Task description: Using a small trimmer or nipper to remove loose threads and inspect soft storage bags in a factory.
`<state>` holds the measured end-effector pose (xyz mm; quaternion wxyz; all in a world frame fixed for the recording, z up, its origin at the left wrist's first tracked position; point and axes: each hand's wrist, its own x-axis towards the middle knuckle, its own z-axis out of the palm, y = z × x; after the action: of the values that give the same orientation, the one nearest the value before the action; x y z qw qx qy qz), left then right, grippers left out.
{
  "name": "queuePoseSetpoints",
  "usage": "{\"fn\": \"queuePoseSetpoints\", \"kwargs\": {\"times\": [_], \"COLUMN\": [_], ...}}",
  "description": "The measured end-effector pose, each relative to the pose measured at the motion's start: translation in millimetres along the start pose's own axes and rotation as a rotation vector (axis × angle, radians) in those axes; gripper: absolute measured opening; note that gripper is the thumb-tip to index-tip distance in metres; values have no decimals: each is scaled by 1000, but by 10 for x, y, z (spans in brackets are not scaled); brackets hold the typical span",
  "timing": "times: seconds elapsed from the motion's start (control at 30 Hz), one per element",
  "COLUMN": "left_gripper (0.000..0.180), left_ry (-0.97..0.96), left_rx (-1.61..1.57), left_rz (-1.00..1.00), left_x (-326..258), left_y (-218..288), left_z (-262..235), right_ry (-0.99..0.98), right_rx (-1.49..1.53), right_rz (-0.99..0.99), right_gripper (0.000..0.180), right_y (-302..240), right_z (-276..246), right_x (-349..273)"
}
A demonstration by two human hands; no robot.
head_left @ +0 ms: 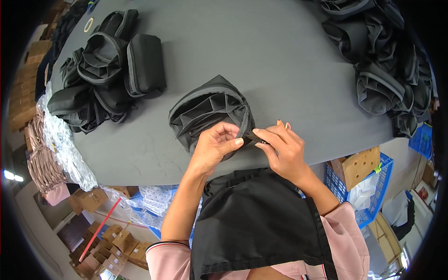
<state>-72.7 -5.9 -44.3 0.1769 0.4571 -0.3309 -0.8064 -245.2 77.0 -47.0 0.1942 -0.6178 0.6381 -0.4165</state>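
Note:
In front of me on the table lies a black zippered pouch, unzipped, with its mouth showing inner dividers. My left hand pinches the pouch's edge at the right end of its zipper, thumb on top. Close beside it, my right hand pinches a small dark part at that same zipper end; the fingers hide what exactly it is. Small orange loops stick up behind the right hand's fingers, and the rest of that item is hidden.
Similar black pouches are heaped at the far left, and another heap lies at the far right of the grey table. A tape roll sits near the left edge. Below the right edge stands a blue crate with cardboard.

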Motion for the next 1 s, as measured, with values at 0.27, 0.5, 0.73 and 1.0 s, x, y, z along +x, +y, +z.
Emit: {"fn": "queuePoseSetpoints", "kwargs": {"times": [0.27,0.5,0.73,1.0], "left_gripper": [22,29,35,44], "left_ry": [35,4,-40,233], "left_rx": [15,-56,64,213], "left_rz": [69,61,113,7], "left_x": [-51,32,-148,-423], "left_y": [17,-4,-59,329], "left_z": [15,-9,-109,145], "right_ry": [-50,-14,-95,-85], "right_rx": [255,148,-23,1000], "right_rz": [153,39,-117,539], "right_gripper": [27,26,18,22], "right_y": [0,11,-245,-457], "right_z": [39,15,-1,298], "right_x": [57,136,243,181]}}
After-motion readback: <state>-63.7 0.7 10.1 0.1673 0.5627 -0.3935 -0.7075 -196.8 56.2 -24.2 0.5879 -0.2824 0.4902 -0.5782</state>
